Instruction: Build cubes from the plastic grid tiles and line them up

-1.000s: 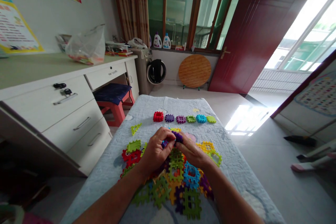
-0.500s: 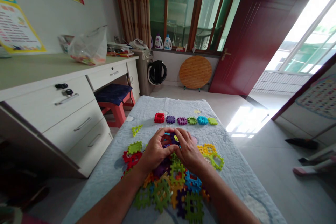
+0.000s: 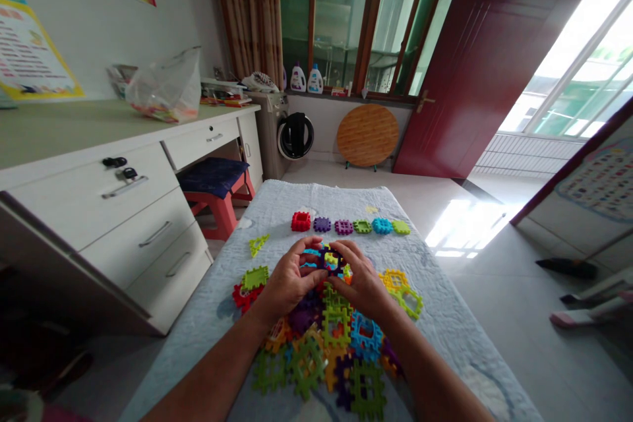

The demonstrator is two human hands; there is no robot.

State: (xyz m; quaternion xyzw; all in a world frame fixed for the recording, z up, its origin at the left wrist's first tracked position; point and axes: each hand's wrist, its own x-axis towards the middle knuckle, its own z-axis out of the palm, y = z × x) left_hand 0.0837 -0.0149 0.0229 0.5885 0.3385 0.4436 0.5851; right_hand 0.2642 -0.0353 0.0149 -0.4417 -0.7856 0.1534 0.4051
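Between both hands is a dark purple square interlocking block piece (image 3: 330, 261) with an open middle, raised over the pile. My left hand (image 3: 291, 277) grips its left side, thumb on the near edge and fingers behind. My right hand (image 3: 362, 280) holds its right side the same way. Under the hands spreads a heap of plastic interlocking pieces, among them a lime frame (image 3: 336, 326), a blue frame (image 3: 366, 336) and a dark green lattice piece (image 3: 366, 389). The forearms cover part of the heap.
Across the far part of the cloth-covered table (image 3: 316, 196) runs a row of small assembled blocks, with a red block (image 3: 301, 221) at its left end. A lime triangle (image 3: 258, 245) lies left. A white desk (image 3: 123, 178) and red stool (image 3: 220, 194) stand on the left.
My hands have spread slightly apart and the thumbs have moved down, so more of the dark purple piece shows. The row of blocks stays where it was.
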